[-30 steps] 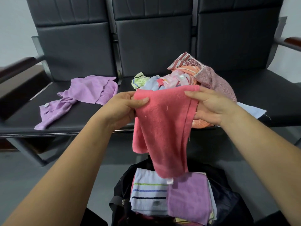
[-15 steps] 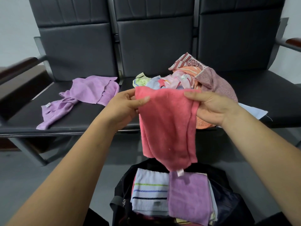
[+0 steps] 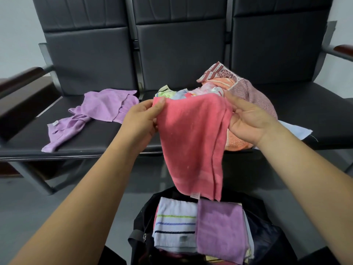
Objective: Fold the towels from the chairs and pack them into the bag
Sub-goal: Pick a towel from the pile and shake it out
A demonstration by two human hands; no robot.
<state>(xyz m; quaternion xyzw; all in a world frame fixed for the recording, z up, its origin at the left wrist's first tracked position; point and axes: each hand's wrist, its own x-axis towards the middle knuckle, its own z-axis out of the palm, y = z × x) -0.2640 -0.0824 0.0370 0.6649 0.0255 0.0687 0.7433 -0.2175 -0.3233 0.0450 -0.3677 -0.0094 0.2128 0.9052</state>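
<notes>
Both hands are on the pink towel (image 3: 191, 140). The left hand (image 3: 142, 119) pinches its top-left corner, thumb on the near face and the other fingers behind the cloth. The right hand (image 3: 248, 121) pinches the top-right edge, where the layers look doubled, between thumb and fingers. The top edge is stretched roughly level between the two pinches. The rest hangs straight down from the fingers, long axis vertical, narrowing toward the bottom. Its tagged lower hem sits just above the open bag (image 3: 267, 232), directly below the fingers and on the person's side. A striped folded towel (image 3: 175, 226) and a purple folded towel (image 3: 219, 230) already lie side by side in the bag. My read is mid-fold: the next fold probably brings one pinch across to the other, or the hem up. Neither hand is clearly nearer the bag. Still unfolded are the purple towel (image 3: 103, 108) on the chair seat (image 3: 28, 142), beyond and left of the left fingers, and the pile (image 3: 248, 92) just behind the right fingers.
</notes>
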